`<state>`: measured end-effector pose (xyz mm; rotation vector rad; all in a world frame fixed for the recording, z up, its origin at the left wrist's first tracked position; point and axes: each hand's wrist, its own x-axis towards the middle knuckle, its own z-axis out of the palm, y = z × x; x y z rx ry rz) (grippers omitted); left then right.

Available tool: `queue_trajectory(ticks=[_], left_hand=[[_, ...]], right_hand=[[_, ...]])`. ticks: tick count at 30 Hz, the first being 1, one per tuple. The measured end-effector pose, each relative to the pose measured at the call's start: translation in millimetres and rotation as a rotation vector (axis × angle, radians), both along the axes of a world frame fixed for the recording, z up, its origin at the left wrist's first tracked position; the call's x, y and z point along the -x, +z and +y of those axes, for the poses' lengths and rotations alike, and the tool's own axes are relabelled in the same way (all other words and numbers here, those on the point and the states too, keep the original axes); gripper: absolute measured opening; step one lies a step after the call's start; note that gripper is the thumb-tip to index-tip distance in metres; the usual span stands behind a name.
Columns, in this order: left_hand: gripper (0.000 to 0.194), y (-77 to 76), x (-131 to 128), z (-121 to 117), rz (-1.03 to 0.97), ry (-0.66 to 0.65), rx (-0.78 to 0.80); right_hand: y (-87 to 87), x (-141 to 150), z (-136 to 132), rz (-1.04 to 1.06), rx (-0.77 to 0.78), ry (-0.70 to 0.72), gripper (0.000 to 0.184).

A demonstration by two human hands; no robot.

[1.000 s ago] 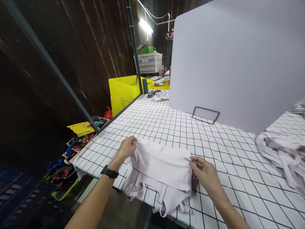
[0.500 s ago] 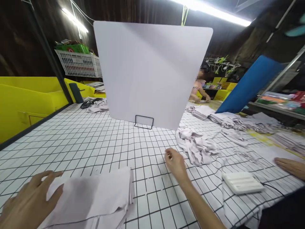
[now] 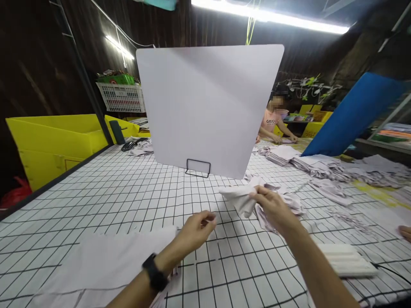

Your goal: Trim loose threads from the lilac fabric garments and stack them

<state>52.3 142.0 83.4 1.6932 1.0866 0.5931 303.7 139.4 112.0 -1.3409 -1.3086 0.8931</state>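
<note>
My right hand (image 3: 272, 206) is closed on a pale lilac garment (image 3: 240, 197), lifting it off a crumpled heap of the same cloth (image 3: 289, 201) just right of centre. My left hand (image 3: 195, 231), with a black watch on the wrist, hovers over the checked table (image 3: 128, 201) with fingers loosely curled and nothing in them. It is close to the garment, a little left of it. A folded pale garment (image 3: 105, 261) lies flat at the near left edge of the table.
A white upright board (image 3: 208, 107) on a wire stand blocks the middle. Yellow bins (image 3: 54, 141) stand at the left. A white ribbed pad (image 3: 346, 259) lies near right. More garment piles (image 3: 321, 167) and a seated person (image 3: 276, 124) are far right; another hand (image 3: 405, 232) at the right edge.
My right hand reached the heap and took hold of a garment. My left hand left the folded garment and moved right toward the centre.
</note>
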Motion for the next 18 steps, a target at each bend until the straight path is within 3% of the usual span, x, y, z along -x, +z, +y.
queue_trajectory(ticks=[3, 5, 8, 10, 15, 18], left_hand=[[0.067, 4.8, -19, 2, -0.285, -0.065, 0.304], [0.08, 1.9, -26, -2, -0.44, -0.036, 0.394], [0.063, -3.7, -27, -13, -0.54, 0.043, 0.374], [0.047, -4.3, -26, -22, -0.597, 0.007, 0.394], [0.054, 7.6, -26, -33, -0.901, -0.051, 0.692], [0.045, 21.9, -28, -28, -0.925, -0.048, 0.587]], right_hand=[[26.5, -4, -30, 0.189, 0.053, 0.105, 0.037], [34.2, -6, -44, 0.362, 0.121, 0.14, 0.034], [31.3, -4, -55, 0.537, 0.195, 0.053, 0.031], [25.8, 0, -58, 0.584, 0.234, -0.018, 0.033], [21.5, 13, -61, 0.626, 0.243, -0.017, 0.036], [23.3, 14, -61, 0.563, 0.241, 0.024, 0.035]])
